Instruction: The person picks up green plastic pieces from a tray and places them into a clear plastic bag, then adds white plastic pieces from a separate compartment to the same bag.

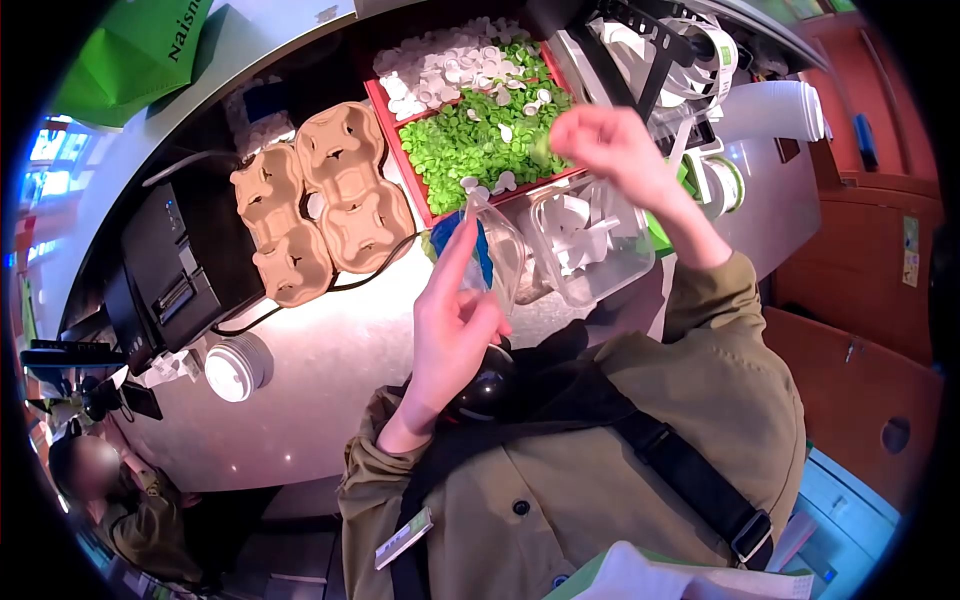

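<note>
A red divided tray (402, 165) holds many small green pieces (455, 150) and, at its far side, white ones (440, 62). Over the tray's right edge is my right hand (612, 150), its fingers pinched together; a blurred green piece shows at the fingertips. Near the tray's front edge, my left hand (455, 325) points its index finger upward beside a clear plastic bag (505, 250), with the other fingers curled. The bag touches or sits just behind that hand; blue material (478, 250) shows beside it. A clear plastic container (610, 265) with white pieces stands right of the bag.
Brown cardboard cup carriers (355, 195) lie left of the tray, beside a black printer (175, 280) and its cable. White lids (235, 368) are stacked on the metal counter (300, 420). Label rolls (720, 185) and cups (770, 110) stand at right. Another person (130, 500) is at lower left.
</note>
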Motion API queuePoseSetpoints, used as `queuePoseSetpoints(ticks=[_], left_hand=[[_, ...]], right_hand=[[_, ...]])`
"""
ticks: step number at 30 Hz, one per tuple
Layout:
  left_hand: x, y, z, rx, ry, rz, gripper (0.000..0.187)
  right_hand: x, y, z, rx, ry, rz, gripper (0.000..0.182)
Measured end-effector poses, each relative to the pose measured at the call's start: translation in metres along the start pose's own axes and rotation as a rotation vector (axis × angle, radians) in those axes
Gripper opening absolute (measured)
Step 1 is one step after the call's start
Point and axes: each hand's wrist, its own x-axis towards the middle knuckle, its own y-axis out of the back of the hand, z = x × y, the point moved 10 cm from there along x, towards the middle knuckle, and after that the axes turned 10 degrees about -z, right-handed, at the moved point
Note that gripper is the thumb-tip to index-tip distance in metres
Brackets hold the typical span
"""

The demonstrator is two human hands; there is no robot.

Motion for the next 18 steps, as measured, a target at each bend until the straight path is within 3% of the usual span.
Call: queuePoseSetpoints(ticks=[3, 5, 8, 9, 10, 11, 12, 15, 18], left_hand=[[0.002, -0.004, 0.001, 0.005, -0.012, 0.009, 0.065], [0.001, -0.004, 0.0, 0.019, -0.001, 0.008, 0.064], [-0.004, 0.002, -0.003, 0.048, 0.014, 0.023, 0.063], [-0.007, 0.005, 0.0, 0.053, 0.01, 0.036, 0.063], [-0.01, 0.008, 0.0, 0.051, 0.008, 0.043, 0.063], [-0.014, 0.01, 0.0, 0.048, 0.006, 0.05, 0.062], [-0.017, 0.013, 0.0, 0.039, 0.007, 0.051, 0.062], [-0.022, 0.014, 0.003, 0.021, -0.002, 0.053, 0.063], [-0.024, 0.017, 0.002, -0.008, 0.004, 0.023, 0.065]], right_hand=[[-0.025, -0.065, -0.024, -0.315, 0.087, -0.228, 0.012], [-0.027, -0.078, -0.033, -0.513, 0.16, -0.206, 0.013], [-0.014, -0.04, -0.019, -0.468, 0.19, -0.01, 0.015], [-0.006, -0.018, -0.012, -0.614, 0.166, 0.079, 0.016], [0.003, 0.011, 0.006, -0.658, -0.007, 0.15, 0.017], [0.009, 0.028, 0.004, -0.893, -0.027, 0.188, 0.021], [0.012, 0.042, 0.009, -0.936, -0.06, 0.241, 0.025], [0.027, 0.048, 0.035, -0.821, -0.146, 0.085, 0.026], [0.037, 0.034, 0.028, -0.91, -0.081, 0.016, 0.029]])
